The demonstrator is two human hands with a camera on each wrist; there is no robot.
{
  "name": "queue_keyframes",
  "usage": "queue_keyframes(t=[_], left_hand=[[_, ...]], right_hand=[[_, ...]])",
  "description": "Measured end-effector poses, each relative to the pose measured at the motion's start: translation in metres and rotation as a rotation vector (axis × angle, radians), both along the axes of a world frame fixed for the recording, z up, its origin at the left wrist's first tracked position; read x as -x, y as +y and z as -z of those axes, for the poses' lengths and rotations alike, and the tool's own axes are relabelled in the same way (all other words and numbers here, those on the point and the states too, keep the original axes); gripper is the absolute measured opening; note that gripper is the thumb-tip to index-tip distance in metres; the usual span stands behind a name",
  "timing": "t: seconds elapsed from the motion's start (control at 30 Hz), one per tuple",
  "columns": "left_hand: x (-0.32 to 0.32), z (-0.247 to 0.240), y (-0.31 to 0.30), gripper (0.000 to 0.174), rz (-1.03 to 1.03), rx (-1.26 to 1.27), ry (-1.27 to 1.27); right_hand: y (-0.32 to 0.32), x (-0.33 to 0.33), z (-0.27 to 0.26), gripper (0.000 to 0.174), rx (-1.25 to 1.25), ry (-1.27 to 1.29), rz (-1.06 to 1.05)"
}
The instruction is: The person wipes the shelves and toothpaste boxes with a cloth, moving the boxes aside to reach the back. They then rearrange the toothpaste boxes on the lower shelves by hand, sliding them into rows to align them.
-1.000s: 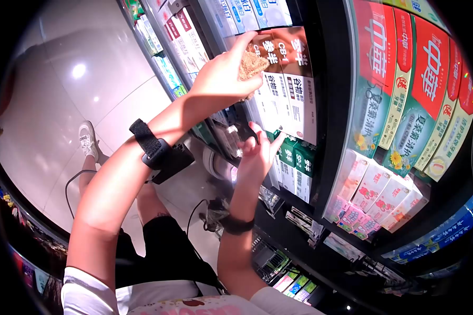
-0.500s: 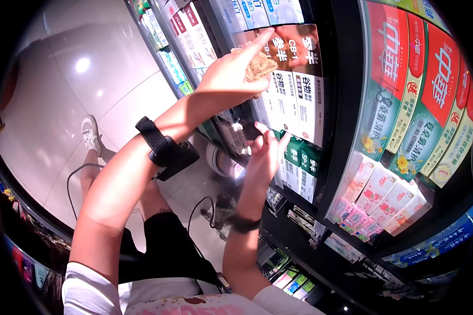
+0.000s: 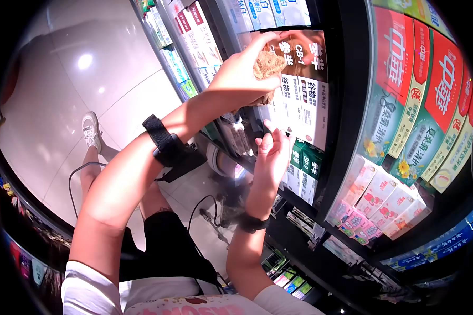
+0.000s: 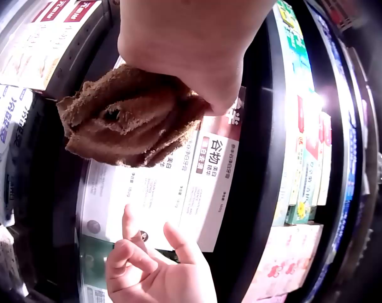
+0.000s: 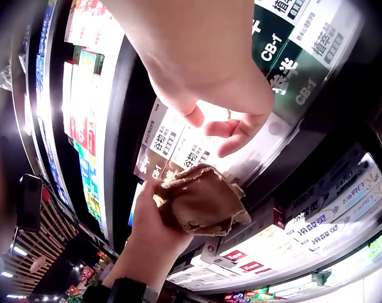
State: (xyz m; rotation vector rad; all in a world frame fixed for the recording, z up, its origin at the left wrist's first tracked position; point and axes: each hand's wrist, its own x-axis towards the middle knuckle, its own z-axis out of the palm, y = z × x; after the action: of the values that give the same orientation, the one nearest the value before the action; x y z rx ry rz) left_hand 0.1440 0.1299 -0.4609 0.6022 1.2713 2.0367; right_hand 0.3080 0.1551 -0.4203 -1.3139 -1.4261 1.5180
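Note:
My left hand [image 3: 242, 71] grips a folded brown cloth [image 3: 268, 64] over toothpaste boxes [image 3: 309, 113] with brown tops and white lower parts. In the left wrist view the bunched cloth [image 4: 128, 120] overlaps the white part of these boxes. My right hand [image 3: 272, 157] is just below, by the lower end of the same boxes, and holds nothing. Its thumb and index finger are extended while the other fingers bend loosely, as the left wrist view shows. Green-and-white toothpaste boxes [image 3: 306, 160] lie beside the right hand.
Blue-and-white boxes [image 3: 278, 13] adjoin the brown-topped ones. To the right, past a dark shelf edge [image 3: 344, 79], stand large red-and-green boxes [image 3: 436, 100] and pink-and-white boxes [image 3: 383, 202]. Red-and-white boxes [image 3: 199, 37] sit on another shelf to the left, above the tiled floor [image 3: 58, 94].
The head view has shifted, so shelves and hands appear further right. My left hand keeps its grip on the cloth. The right hand's fingers have drawn slightly closer together.

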Motion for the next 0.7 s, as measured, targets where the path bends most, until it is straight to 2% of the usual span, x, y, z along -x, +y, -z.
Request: queue_keyframes(t=[0.1, 0.17, 0.23, 0.33, 0.37, 0.43, 0.5, 0.57, 0.6, 0.63, 0.7], left_hand=[[-0.001, 0.005, 0.002, 0.068, -0.054, 0.056, 0.062], [-0.002, 0.009, 0.004, 0.076, 0.014, 0.11, 0.131], [-0.002, 0.002, 0.002, 0.082, -0.003, 0.124, 0.138], [0.006, -0.01, -0.006, 0.079, 0.22, 0.212, -0.103], [0.004, -0.008, -0.003, 0.079, 0.221, 0.213, -0.104], [0.0, -0.001, 0.004, 0.078, -0.01, 0.116, 0.052], [-0.003, 0.003, 0.008, 0.077, -0.017, 0.099, 0.031], [-0.002, 0.004, 0.006, 0.077, -0.025, 0.079, 0.007], [0.002, -0.006, -0.002, 0.077, 0.07, 0.135, -0.07], [0.005, -0.012, -0.008, 0.077, 0.162, 0.189, -0.147], [0.007, -0.012, -0.01, 0.077, 0.135, 0.165, -0.133]], right_hand=[[0.003, -0.003, 0.004, 0.052, 0.028, 0.0, 0.027], [0.005, -0.008, 0.009, 0.051, -0.09, -0.058, -0.036], [0.008, -0.011, 0.011, 0.05, -0.08, -0.061, -0.034], [0.011, -0.014, 0.011, 0.049, -0.094, -0.054, -0.073], [0.012, -0.017, 0.012, 0.049, -0.094, -0.055, -0.073], [0.012, -0.027, 0.015, 0.035, -0.226, -0.163, -0.234], [0.011, -0.026, 0.014, 0.033, -0.23, -0.181, -0.207], [0.008, -0.017, 0.003, 0.034, -0.007, -0.096, -0.052], [0.005, -0.01, -0.002, 0.032, 0.04, -0.065, -0.001], [0.005, -0.01, -0.004, 0.032, 0.037, -0.068, -0.007], [0.005, -0.012, -0.006, 0.027, 0.079, -0.006, -0.046]])
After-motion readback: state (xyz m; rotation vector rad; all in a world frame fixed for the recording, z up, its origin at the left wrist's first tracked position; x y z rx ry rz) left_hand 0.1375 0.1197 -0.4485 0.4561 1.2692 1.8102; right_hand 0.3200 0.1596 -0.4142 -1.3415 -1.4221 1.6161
